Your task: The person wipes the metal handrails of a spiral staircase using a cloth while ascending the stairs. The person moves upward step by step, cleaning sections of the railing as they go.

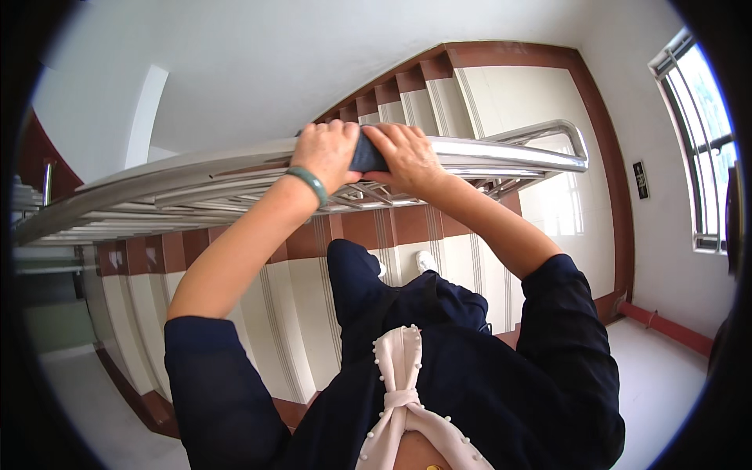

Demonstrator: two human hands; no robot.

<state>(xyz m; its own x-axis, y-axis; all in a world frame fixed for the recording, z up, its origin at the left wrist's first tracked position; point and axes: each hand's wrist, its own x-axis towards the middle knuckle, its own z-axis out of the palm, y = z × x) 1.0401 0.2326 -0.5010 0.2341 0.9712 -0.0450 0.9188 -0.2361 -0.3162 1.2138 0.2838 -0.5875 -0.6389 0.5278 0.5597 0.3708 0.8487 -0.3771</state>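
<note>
A polished metal handrail (pixel 505 151) crosses in front of me along the staircase. A dark blue cloth (pixel 367 154) lies folded over the rail's top, and its middle shows between my hands. My left hand (pixel 325 150), with a green bangle at the wrist, grips the cloth on one side. On the other side, my right hand (pixel 405 151) presses around it, fingers over the far side of the rail. Both thumbs point inward along the near side of the cloth. The cloth's ends are mostly hidden under the hands.
I stand on cream stair treads (pixel 299 294) with red-brown edging. Beyond the railing another flight (pixel 405 108) meets a tiled landing (pixel 523 88). At right are a barred window (pixel 702 141), a wall sign (pixel 641 180) and a red pipe (pixel 667 329) low down.
</note>
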